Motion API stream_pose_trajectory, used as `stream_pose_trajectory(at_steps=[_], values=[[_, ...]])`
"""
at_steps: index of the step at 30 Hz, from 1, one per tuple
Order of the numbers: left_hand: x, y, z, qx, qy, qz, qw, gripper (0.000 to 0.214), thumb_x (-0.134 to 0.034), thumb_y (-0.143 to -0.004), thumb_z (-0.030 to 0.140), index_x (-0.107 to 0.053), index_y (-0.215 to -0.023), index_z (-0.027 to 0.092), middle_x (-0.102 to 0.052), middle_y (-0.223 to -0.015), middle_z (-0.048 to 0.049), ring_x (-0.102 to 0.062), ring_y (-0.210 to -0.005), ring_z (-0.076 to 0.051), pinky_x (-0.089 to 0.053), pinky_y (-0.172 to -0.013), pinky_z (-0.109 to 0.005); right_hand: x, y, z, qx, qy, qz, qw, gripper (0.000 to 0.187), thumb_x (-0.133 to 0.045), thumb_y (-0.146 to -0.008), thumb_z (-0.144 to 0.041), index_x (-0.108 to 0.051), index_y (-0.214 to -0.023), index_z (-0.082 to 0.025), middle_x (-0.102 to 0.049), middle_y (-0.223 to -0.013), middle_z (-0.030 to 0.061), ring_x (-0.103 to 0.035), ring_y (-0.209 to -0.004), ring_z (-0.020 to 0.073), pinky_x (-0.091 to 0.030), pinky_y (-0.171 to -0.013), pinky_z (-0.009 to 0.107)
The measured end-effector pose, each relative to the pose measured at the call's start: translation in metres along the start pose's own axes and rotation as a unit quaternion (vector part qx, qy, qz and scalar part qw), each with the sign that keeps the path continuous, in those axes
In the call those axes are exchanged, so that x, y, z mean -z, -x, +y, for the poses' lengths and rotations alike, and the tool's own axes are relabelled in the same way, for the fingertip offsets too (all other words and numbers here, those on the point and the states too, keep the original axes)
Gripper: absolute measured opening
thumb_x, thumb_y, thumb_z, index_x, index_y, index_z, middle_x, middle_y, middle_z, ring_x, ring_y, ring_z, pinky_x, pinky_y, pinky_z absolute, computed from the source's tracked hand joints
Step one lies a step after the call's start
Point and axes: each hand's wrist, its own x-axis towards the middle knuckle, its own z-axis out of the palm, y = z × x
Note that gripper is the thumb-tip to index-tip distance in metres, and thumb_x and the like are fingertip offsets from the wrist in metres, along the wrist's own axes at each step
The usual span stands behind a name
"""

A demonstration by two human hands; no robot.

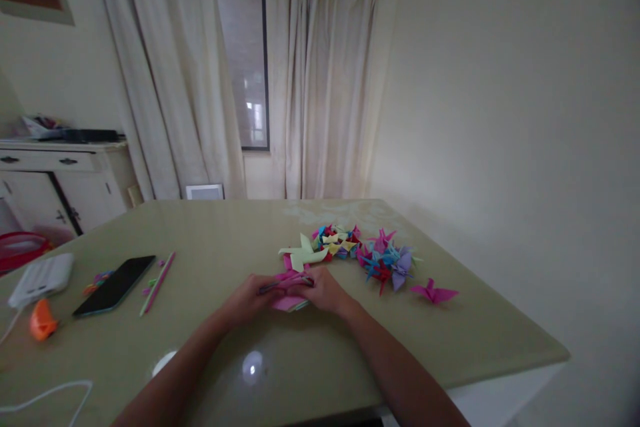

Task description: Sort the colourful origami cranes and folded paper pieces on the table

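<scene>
Near the middle of the table, my left hand and my right hand meet with fingers closed on a piece of pink paper. Its exact fold is partly hidden by the fingers, and a dark edge runs along it. Below the hands lie pink and pale green paper sheets. Just beyond them rests a pale green paper pinwheel, with a pink folded piece partly showing under it. To the right, folded paper cranes in blue, red, purple and pink are heaped, and a single magenta crane lies apart.
Behind the pinwheel sits a pile of small colourful folded papers. On the left are a black phone, a pink-and-green pen or stick, an orange object, a white power strip and a white cable. A wall borders the right.
</scene>
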Motion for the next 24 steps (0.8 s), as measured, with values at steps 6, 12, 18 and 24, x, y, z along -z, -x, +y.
stream_pose_trajectory(at_steps=[6, 12, 18, 24], values=[[0.015, -0.002, 0.007, 0.070, 0.150, 0.078, 0.983, 0.054, -0.071, -0.081, 0.067, -0.076, -0.085, 0.014, -0.065, -0.067, -0.0011, -0.058, -0.062, -0.015, -0.048, -0.058, -0.026, 0.003, -0.003, -0.005, -0.013, -0.090, 0.062, 0.994, 0.027, -0.074, -0.088, -0.042, -0.080, -0.088, -0.016, -0.070, -0.077, -0.0008, -0.058, -0.071, 0.0163, -0.045, -0.068, 0.025], [0.012, 0.000, 0.003, 0.103, 0.222, 0.086, 0.966, 0.053, -0.076, -0.079, 0.065, -0.079, -0.093, 0.014, -0.072, -0.076, -0.0038, -0.061, -0.067, -0.015, -0.052, -0.062, -0.026, 0.001, -0.005, -0.005, -0.027, -0.088, 0.089, 0.992, 0.028, -0.076, -0.085, -0.040, -0.071, -0.071, -0.016, -0.061, -0.068, -0.0027, -0.053, -0.067, 0.0145, -0.040, -0.063, 0.023], [0.009, 0.000, 0.002, 0.114, 0.248, 0.065, 0.960, 0.053, -0.082, -0.075, 0.060, -0.082, -0.104, 0.015, -0.078, -0.082, -0.0069, -0.065, -0.071, -0.018, -0.054, -0.067, -0.028, -0.003, -0.003, 0.003, -0.060, -0.120, 0.066, 0.989, 0.032, -0.080, -0.079, -0.043, -0.067, -0.070, -0.016, -0.057, -0.062, -0.0050, -0.046, -0.056, 0.0108, -0.034, -0.053, 0.022], [0.009, 0.002, 0.005, 0.129, 0.285, 0.091, 0.946, 0.046, -0.086, -0.074, 0.052, -0.080, -0.100, 0.015, -0.081, -0.091, -0.0087, -0.072, -0.077, -0.021, -0.057, -0.070, -0.030, -0.003, -0.003, -0.001, -0.023, -0.148, 0.072, 0.986, 0.030, -0.077, -0.086, -0.046, -0.080, -0.094, -0.017, -0.075, -0.083, 0.0007, -0.063, -0.074, 0.0185, -0.051, -0.073, 0.029]])
